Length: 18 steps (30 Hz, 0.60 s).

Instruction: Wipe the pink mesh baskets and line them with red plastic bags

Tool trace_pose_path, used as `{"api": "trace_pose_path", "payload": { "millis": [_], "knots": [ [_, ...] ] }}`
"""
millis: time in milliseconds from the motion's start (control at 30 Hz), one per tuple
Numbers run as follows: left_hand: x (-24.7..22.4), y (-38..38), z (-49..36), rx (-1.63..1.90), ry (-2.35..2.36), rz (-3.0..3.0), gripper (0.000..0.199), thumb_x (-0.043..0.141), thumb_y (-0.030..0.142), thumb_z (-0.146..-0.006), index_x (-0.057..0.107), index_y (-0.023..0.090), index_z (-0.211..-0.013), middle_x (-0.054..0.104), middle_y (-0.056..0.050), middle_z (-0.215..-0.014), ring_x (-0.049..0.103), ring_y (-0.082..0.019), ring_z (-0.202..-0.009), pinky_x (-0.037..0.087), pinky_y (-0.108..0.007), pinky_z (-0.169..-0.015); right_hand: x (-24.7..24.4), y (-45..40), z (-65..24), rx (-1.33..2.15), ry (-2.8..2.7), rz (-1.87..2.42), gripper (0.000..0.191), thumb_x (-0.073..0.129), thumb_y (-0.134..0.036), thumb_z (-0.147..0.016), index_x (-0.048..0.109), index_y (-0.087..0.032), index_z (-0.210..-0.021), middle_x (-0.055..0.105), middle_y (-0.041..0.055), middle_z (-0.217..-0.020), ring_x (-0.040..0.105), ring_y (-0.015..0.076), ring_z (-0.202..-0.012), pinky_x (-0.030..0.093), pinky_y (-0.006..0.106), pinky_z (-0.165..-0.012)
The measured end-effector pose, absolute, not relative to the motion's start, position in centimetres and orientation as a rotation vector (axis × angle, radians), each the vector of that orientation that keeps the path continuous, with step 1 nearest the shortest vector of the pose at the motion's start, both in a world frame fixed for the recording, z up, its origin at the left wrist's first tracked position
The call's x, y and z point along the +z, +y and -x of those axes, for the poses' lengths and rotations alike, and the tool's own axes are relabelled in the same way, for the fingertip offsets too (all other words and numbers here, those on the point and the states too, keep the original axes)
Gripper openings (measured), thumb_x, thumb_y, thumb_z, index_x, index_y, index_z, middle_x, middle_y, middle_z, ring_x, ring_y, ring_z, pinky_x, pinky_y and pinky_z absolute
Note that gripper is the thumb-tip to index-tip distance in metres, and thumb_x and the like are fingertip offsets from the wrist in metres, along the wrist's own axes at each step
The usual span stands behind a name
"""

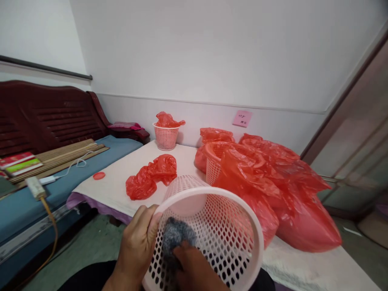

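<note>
A pale pink plastic basket with holes in its wall lies tilted, its round mouth facing me. My left hand is closed on the left side of its rim, thumb over the edge. Inside the basket, my right hand is closed on a grey-blue cloth, which touches the inner wall. Part of the right hand's fingers is hidden by the cloth. Behind the basket, a crumpled red plastic bag lies on the white-covered table.
Another pink basket with a red bag in it stands by the wall. Several red plastic bags crowd the right side, around a further basket. A red lid lies at left. A wooden bench holds a power strip.
</note>
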State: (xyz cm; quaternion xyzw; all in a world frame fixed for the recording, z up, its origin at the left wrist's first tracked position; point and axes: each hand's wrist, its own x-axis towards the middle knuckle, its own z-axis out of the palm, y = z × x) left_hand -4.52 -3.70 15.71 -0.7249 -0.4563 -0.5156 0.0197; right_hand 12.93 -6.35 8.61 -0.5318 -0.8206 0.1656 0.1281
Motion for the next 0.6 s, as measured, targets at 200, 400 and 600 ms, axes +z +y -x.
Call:
{"api": "trace_pose_path", "payload": {
  "millis": [200,400,600],
  "knots": [
    [16.7,-2.8,4.7,-1.623,-1.472,2.239,0.015,0.046,0.02,-0.097,0.06,0.018,-0.101,0.058,-0.001,-0.086,0.057,-0.013,-0.082,0.043,-0.024,-0.077,8.1,-7.6,-13.7,0.256,-2.585,1.465,0.01,0.065,-0.02,-0.075,0.071,-0.022,-0.083,0.069,0.0079,-0.085,0.067,0.0244,-0.074,0.049,0.028,-0.057],
    [16.6,-2.2,5.1,-1.64,-1.534,2.28,0.018,0.046,0.027,-0.097,0.062,0.019,-0.099,0.062,-0.002,-0.086,0.06,-0.016,-0.084,0.044,-0.027,-0.079,7.3,-7.3,-16.4,-0.139,-2.545,1.518,0.007,0.064,-0.016,-0.074,0.069,-0.02,-0.077,0.068,0.0121,-0.08,0.062,0.0281,-0.073,0.047,0.036,-0.058],
    [18.5,-0.8,4.7,-1.642,-1.611,2.325,0.025,0.045,0.035,-0.096,0.064,0.019,-0.095,0.063,-0.003,-0.084,0.06,-0.016,-0.08,0.043,-0.027,-0.074,4.2,-7.8,-14.6,-0.175,-2.4,1.377,0.02,0.059,-0.012,-0.08,0.066,-0.018,-0.097,0.066,0.0104,-0.082,0.06,0.0252,-0.075,0.046,0.037,-0.063]
  ]
}}
